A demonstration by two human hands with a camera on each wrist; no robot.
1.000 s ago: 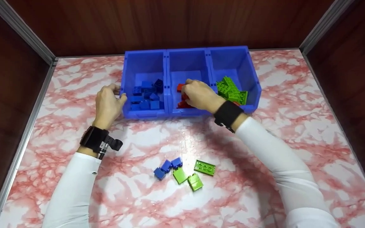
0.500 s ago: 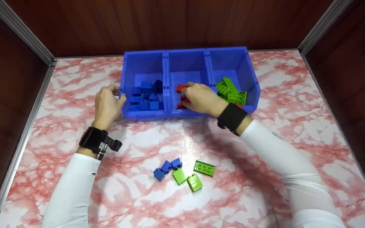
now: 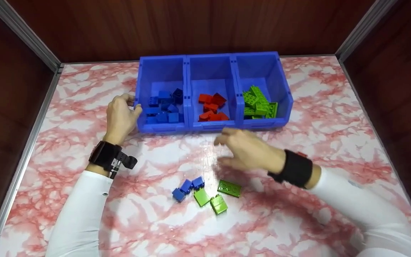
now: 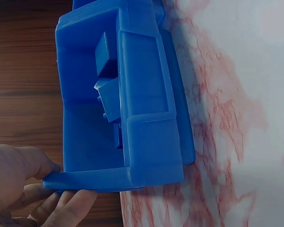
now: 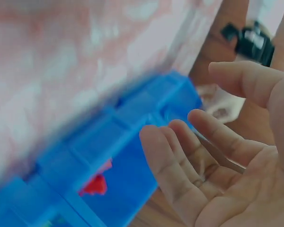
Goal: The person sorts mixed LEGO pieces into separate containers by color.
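My left hand (image 3: 120, 116) pinches the left side wall of the blue three-compartment bin (image 3: 164, 129). In the left wrist view, the thumb lies on one face of the wall (image 4: 94, 178) and the fingers on the other. My right hand (image 3: 250, 150), slightly blurred, hovers in front of the bin with nothing in it; its fingers are loosely spread in the right wrist view. Blue bricks (image 3: 162, 116) fill the left compartment, red bricks (image 3: 211, 107) the middle one, green bricks (image 3: 261, 107) the right one.
On the marbled table in front of the bin lie several loose blocks: blue bricks (image 3: 187, 186), green bricks (image 3: 202, 197) and a flat green brick (image 3: 229, 188) with its hollow side up. Dark wooden panels (image 3: 205, 26) stand behind and at both sides.
My right hand has left the middle compartment, coming back toward me and to the right, its fingers opening; the red bricks are now uncovered. My left hand keeps its place on the bin.
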